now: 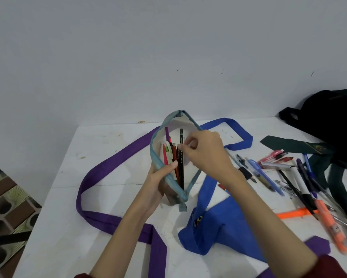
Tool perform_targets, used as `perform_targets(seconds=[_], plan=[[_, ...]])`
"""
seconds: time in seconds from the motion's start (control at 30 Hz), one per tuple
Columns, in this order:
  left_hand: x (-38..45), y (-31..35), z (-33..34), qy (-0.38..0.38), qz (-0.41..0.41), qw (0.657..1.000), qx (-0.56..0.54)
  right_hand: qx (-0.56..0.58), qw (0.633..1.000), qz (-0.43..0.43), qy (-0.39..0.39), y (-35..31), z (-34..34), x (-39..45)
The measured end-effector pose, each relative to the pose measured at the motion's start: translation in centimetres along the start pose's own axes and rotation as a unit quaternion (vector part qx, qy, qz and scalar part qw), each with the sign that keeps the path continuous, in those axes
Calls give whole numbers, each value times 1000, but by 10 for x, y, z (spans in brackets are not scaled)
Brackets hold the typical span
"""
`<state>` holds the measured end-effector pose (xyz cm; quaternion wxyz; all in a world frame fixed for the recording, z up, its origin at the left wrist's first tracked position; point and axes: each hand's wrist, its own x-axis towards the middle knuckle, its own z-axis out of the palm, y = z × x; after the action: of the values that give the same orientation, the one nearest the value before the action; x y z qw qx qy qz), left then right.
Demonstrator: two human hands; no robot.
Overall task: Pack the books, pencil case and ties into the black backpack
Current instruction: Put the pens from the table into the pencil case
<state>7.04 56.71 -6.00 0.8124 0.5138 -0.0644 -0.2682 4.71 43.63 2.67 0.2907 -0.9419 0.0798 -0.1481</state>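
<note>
Two hands on the pencil case (174, 157), held open above the counter (108, 153). Left hand (158, 181) clamps the near rim; right hand (204, 153) pinches a black pen (181, 163) inside. Case is soft, floppy, light: support the base or it'll spill. Backpack (333, 117) sits far right.

We saw a dim, even, bluish light with no clear source and no glare. Shadows on the worktop (54, 227) were faint and soft. The wide lens bowed the worktop's edges outward. Focus was soft throughout, and the scattered pens (301, 183) smeared with blur toward the right edge. The black backpack (333, 119) lost all detail.
</note>
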Motion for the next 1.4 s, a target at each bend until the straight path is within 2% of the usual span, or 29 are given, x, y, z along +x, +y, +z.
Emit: perform_targets(seconds=[0.1, 0.17, 0.2, 0.27, 0.33, 0.4, 0.47, 0.57, 0.77, 0.8, 0.87, 0.93, 0.97, 1.07, 1.13, 1.2, 1.27, 1.4], plan=[[0, -1, -1, -2, -12, 1000, -14, 35, 993, -6, 116, 5, -20, -1], [0, -2, -2, 3, -16, 1000, -18, 39, 987, 38, 151, 23, -33, -2], [0, -1, -3, 7, -16, 1000, -18, 19, 990, 67, 126, 35, -36, -2], [1, -1, -3, 10, -20, 1000, -17, -62, 990, 129, -2, 59, -38, -7], [1, -2, -3, 13, -21, 1000, -14, -150, 962, 172, -152, 75, -32, -17], [1, -2, -2, 14, -20, 1000, -12, -221, 926, 191, -239, 86, -24, -27], [1, -3, -3, 15, -21, 1000, -14, -268, 910, 189, -255, 93, -15, -33], [1, -3, -3, 13, -24, 1000, -16, -262, 917, 178, -242, 99, -4, -34], [1, -3, -2, 18, -24, 999, -17, -270, 914, 151, -262, 91, -3, -30], [0, -3, -2, 16, -23, 1000, -14, -269, 918, 141, -255, 85, -6, -29], [0, -2, -2, 14, -20, 1000, -12, -206, 953, 111, -191, 65, -21, -25], [1, -2, -2, 15, -18, 1000, -19, -57, 995, 46, -68, 35, -42, -22], [1, -2, -2, 18, -18, 999, -24, 29, 1000, 8, -3, 18, -54, -22], [0, -1, 1, 22, -13, 999, -33, 209, 960, -95, 158, -22, -80, -20], [-2, 0, 4, 19, -14, 999, -34, 263, 932, -132, 212, -33, -80, -16], [-3, 1, 5, 22, -21, 999, -29, 283, 926, -123, 218, -35, -65, -9], [-4, 0, 5, 22, -26, 999, -23, 268, 944, -78, 179, -29, -43, -2], [-4, 0, 6, 17, -18, 1000, -13, 126, 992, 7, -15, -10, 0, 5]])
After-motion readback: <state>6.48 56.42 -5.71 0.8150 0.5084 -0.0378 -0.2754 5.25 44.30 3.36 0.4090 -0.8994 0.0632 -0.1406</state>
